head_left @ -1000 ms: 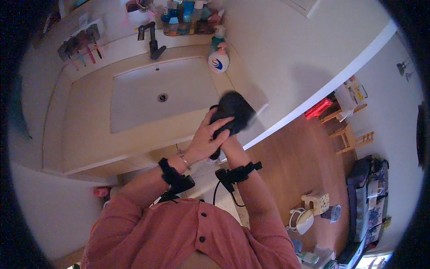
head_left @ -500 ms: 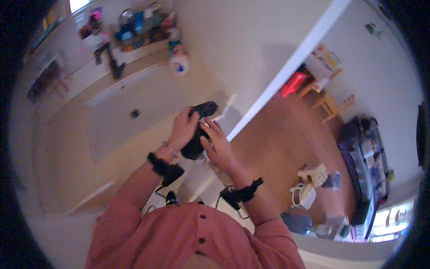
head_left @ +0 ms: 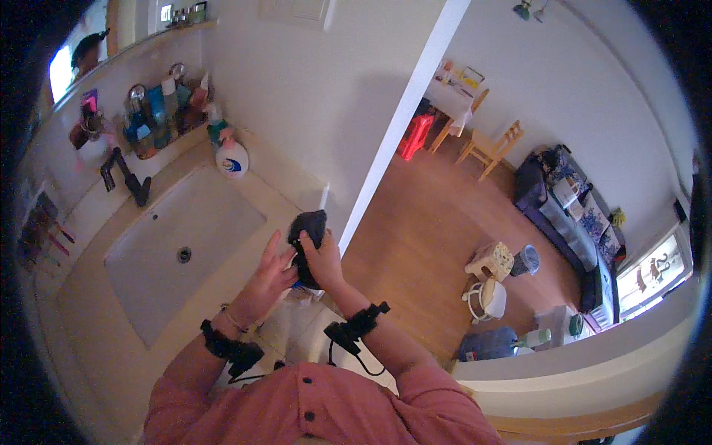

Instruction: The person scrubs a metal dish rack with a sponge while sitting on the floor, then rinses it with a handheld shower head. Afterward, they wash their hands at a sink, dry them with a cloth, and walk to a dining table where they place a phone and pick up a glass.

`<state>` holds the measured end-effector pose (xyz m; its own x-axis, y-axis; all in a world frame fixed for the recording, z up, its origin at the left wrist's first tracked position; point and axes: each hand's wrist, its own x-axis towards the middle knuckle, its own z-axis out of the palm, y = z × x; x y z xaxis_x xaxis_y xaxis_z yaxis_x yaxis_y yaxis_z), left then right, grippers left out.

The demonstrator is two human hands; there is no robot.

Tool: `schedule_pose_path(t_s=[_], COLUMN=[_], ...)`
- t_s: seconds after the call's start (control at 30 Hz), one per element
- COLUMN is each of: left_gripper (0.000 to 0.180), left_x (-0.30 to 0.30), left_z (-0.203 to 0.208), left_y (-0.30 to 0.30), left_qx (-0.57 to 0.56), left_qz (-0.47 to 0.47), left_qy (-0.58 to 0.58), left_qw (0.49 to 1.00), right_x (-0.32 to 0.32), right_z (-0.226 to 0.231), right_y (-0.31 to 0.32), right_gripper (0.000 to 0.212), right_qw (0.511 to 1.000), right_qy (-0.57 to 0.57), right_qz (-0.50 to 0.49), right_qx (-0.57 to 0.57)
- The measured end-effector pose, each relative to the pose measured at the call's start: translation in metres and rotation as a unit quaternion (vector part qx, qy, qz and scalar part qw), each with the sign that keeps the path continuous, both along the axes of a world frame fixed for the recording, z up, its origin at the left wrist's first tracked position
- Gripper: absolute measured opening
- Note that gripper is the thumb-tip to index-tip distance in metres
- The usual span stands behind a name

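Between my hands, just right of the washbasin, is a long black thing (head_left: 308, 225) with a rounded upper end; its exact kind I cannot make out. My right hand (head_left: 324, 265) grips it from the right, thumb up along its front. My left hand (head_left: 265, 285) bears on its left side with several fingertips, while the index finger stands apart from it. Part of its lower end is hidden behind the fingers. Black bands with small devices and cables sit on both of my wrists.
The white washbasin (head_left: 196, 245) with its dark tap (head_left: 126, 178) lies at left. A white bottle (head_left: 232, 159) and several toiletries (head_left: 159, 115) line its back. A white wall edge (head_left: 404, 126) rises at right. Beyond are a stool (head_left: 489, 261), a wooden chair (head_left: 493, 152) and a sofa (head_left: 567, 215).
The view has swung, so the basin sits further left. My right hand now grips the black thing's upper part, and the left has slid lower along it. The black thing stands more upright.
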<state>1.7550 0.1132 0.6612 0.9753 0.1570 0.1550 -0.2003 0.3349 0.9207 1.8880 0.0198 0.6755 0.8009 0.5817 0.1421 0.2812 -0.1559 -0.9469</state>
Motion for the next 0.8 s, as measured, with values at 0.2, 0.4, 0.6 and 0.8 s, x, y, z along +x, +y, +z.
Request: schedule_pose_path(t_s=[0.2, 0.4, 0.6, 0.8], left_gripper=[0.05, 0.047, 0.051, 0.04], left_x=[0.0, -0.031, -0.047, -0.068], left_z=[-0.026, -0.003, 0.001, -0.005], left_y=[0.017, 0.008, -0.007, 0.021], left_qx=[0.613, 0.539, 0.302, -0.012], left_qz=[0.151, -0.113, 0.186, 0.163], left_qy=[-0.002, 0.132, 0.025, 0.232], left_qw=[0.776, 0.824, 0.935, 0.959], right_x=[-0.063, -0.042, -0.035, -0.097], right_z=[0.018, -0.004, -0.028, -0.037], right_y=[0.006, 0.025, 0.035, 0.044], right_gripper=[0.033, 0.026, 0.03, 0.046], right_qw=[0.882, 0.956, 0.982, 0.932], right_qy=[-0.424, -0.168, -0.036, -0.257], right_qz=[0.206, 0.144, 0.155, 0.248], right_qx=[-0.018, -0.195, -0.101, -0.055])
